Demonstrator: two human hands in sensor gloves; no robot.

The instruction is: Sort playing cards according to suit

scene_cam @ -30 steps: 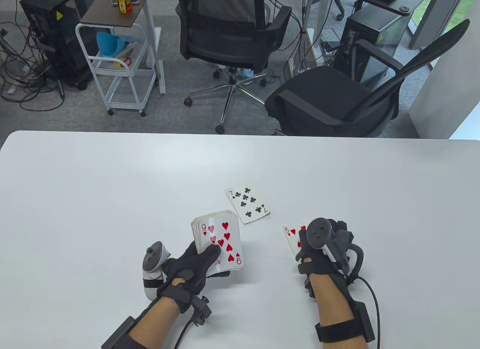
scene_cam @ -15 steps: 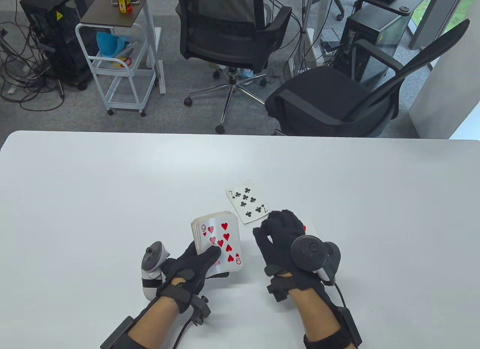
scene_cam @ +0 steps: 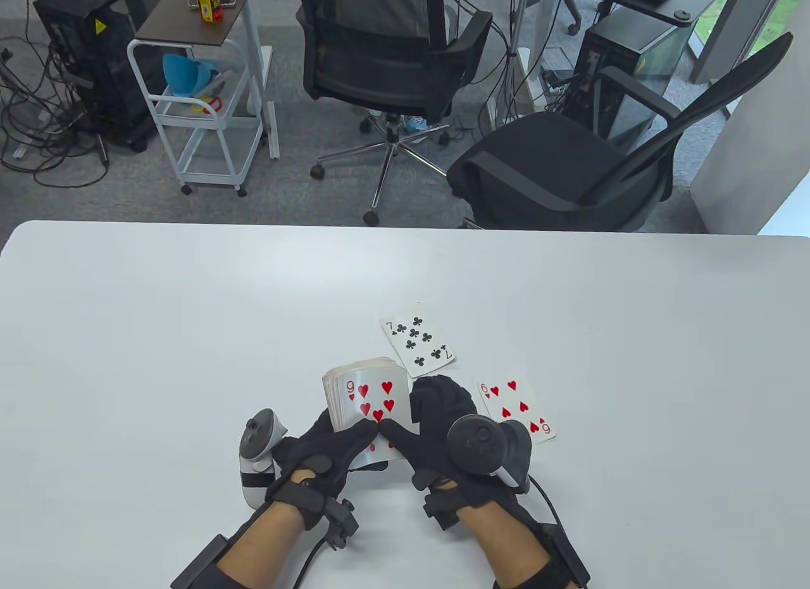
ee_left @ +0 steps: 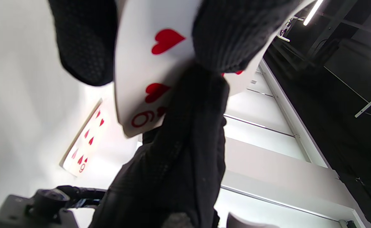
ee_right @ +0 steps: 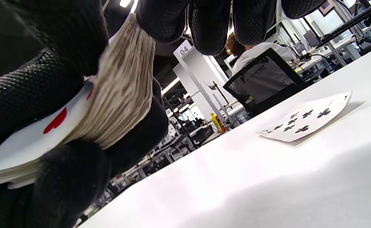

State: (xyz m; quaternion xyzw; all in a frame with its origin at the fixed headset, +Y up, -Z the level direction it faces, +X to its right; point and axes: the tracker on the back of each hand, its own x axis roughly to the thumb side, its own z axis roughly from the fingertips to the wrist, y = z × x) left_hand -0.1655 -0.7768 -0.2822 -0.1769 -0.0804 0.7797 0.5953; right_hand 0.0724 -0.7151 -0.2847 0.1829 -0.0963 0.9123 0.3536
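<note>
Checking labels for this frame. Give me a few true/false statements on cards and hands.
1. The left hand holds the deck with a 9 of hearts on top. True.
2. The 7 of clubs lies face down on the table. False: it lies face up.
3. The right hand is at the deck, touching the top card. True.
4. The 6 of hearts sits in the right hand. False: it lies on the table, apart from that hand.
5. The two table cards overlap. False: they lie apart.

Seven of clubs (scene_cam: 417, 347) behind deck (scene_cam: 367, 396), six of hearts (scene_cam: 516, 404) right.
</note>
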